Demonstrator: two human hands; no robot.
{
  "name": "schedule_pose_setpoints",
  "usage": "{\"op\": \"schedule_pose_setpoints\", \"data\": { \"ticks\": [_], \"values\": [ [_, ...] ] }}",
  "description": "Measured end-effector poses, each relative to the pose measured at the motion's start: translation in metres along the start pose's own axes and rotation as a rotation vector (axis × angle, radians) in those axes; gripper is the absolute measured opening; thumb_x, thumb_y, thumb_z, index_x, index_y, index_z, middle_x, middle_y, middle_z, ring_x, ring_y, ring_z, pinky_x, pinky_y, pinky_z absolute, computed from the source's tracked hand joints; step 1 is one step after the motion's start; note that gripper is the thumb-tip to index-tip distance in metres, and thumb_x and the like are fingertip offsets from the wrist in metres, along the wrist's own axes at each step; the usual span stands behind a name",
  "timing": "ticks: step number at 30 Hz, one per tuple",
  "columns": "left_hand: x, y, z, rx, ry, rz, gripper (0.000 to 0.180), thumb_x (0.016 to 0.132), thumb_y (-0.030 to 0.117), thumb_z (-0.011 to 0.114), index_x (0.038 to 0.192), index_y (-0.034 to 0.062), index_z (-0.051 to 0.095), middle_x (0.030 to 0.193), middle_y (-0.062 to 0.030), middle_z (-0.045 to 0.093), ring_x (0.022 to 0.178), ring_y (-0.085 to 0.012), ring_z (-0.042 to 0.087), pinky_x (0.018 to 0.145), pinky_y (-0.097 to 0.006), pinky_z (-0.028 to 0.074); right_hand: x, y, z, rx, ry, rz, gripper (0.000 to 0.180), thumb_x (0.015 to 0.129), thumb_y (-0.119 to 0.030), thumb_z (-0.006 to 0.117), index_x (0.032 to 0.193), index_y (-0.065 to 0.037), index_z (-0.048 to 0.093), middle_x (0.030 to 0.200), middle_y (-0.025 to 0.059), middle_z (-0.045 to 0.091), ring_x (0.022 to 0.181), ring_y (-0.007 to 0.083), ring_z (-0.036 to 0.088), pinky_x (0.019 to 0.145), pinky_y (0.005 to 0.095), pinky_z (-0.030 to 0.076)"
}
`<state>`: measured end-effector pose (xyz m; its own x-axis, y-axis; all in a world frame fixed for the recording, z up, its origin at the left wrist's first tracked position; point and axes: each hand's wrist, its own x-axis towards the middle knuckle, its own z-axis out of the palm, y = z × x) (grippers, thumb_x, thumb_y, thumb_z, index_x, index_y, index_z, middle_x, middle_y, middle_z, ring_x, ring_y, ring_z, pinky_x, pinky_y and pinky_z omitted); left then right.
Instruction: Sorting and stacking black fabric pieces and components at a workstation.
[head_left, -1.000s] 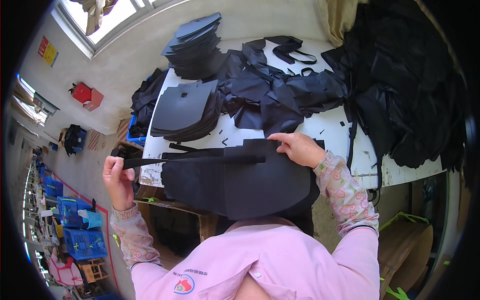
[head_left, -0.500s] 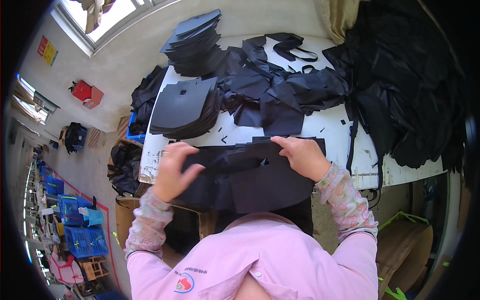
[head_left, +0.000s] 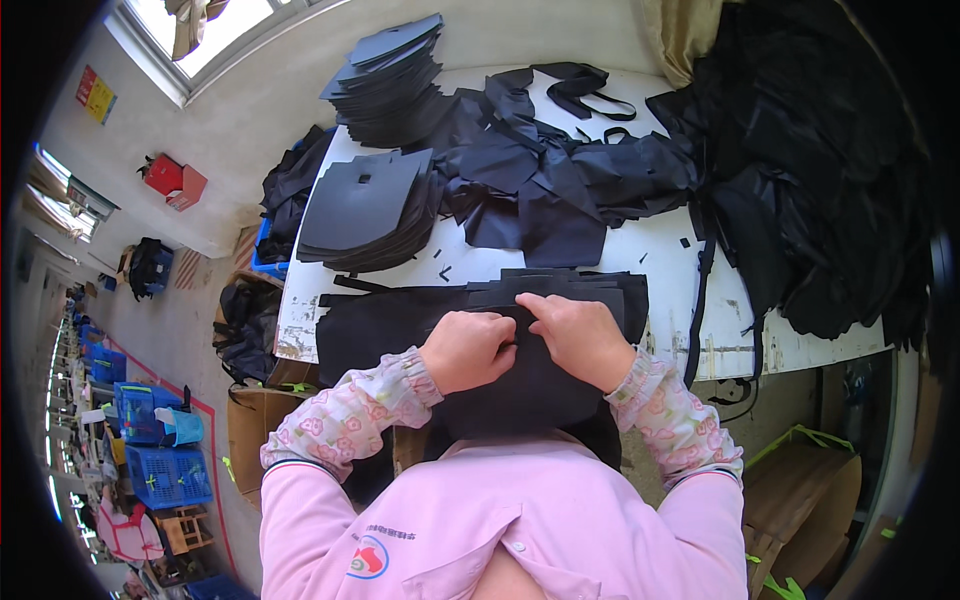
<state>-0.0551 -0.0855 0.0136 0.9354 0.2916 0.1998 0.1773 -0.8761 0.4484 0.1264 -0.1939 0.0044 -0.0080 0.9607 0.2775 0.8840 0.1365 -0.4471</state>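
Note:
At the table's near edge lies a wide black fabric piece (head_left: 365,315). A dark grey, notched flat panel (head_left: 545,388) rests over it and hangs down over the edge toward my body. My left hand (head_left: 468,350) is closed in a pinch at the middle of this panel, close to its upper part. Just right of it, my right hand (head_left: 580,340) has thumb and forefinger on the same panel. The fingertips of both hands nearly meet, and the bit of material between them is mostly hidden.
A stack of dark panels with a square hole (head_left: 362,205) stands at left, with another stack (head_left: 385,85) behind it. Crumpled black fabric (head_left: 560,190) covers the middle of the white table (head_left: 725,325). A big black fabric heap (head_left: 800,200) fills the right side.
My left hand has come right and down from the fabric's left part to the panel's middle, and its fingers have closed. My right hand has shifted slightly left and down.

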Motion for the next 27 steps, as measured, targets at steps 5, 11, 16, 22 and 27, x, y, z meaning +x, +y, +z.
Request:
{"op": "schedule_pose_setpoints", "data": {
  "ticks": [5,11,16,22,27],
  "values": [
    [0.002,-0.010,-0.069,-0.468,-0.289,-0.413,0.026,0.084,0.017,0.069,0.066,0.0002,0.060,0.058,-0.0031,0.058,0.051,-0.0105,0.053,0.047,-0.030,0.040,-0.004,0.009,-0.021,-0.098,0.048,0.068,0.034,0.086,-0.013,0.068,0.119,-0.010,0.063,0.089,0.0112,0.069,0.073,0.0318,0.068,0.061,0.0402,0.054],
    [-0.009,-0.025,-0.088,-0.478,-0.591,-0.701,0.031,0.083,0.029,0.075,0.082,-0.0004,0.065,0.077,-0.0096,0.067,0.063,-0.0202,0.061,0.060,-0.035,0.049,-0.005,0.003,-0.039,-0.036,0.112,0.019,0.035,0.086,-0.011,0.068,0.120,-0.010,0.063,0.083,0.0102,0.067,0.072,0.0292,0.068,0.060,0.0388,0.053],
    [-0.006,-0.021,-0.064,-0.047,-0.020,-0.030,0.058,0.074,0.036,0.084,0.113,0.0019,0.059,0.113,-0.0152,0.062,0.101,-0.0331,0.061,0.086,-0.039,0.049,-0.006,-0.018,-0.047,-0.082,0.096,-0.017,0.030,0.086,-0.012,0.068,0.116,-0.009,0.066,0.082,0.0098,0.067,0.071,0.0281,0.068,0.059,0.0377,0.054],
    [-0.014,-0.027,-0.046,-0.292,-0.299,-0.005,0.030,0.078,0.019,0.079,0.096,0.0010,0.063,0.092,-0.0144,0.064,0.088,-0.0370,0.061,0.077,-0.042,0.050,-0.002,-0.008,-0.094,0.986,-0.439,0.322,0.035,0.096,0.001,0.051,0.128,-0.008,0.062,0.095,0.0078,0.068,0.070,0.0125,0.067,0.063,0.0248,0.055],
    [-0.018,-0.019,-0.047,-0.233,-0.166,0.122,0.026,0.078,0.012,0.077,0.095,0.0017,0.061,0.091,-0.0130,0.063,0.086,-0.0355,0.061,0.073,-0.041,0.050,0.005,0.007,-0.086,0.716,-0.507,0.094,0.064,0.080,0.016,0.053,0.139,-0.009,0.053,0.135,0.0120,0.054,0.085,0.0174,0.068,0.073,0.0272,0.056]
  ]
}}
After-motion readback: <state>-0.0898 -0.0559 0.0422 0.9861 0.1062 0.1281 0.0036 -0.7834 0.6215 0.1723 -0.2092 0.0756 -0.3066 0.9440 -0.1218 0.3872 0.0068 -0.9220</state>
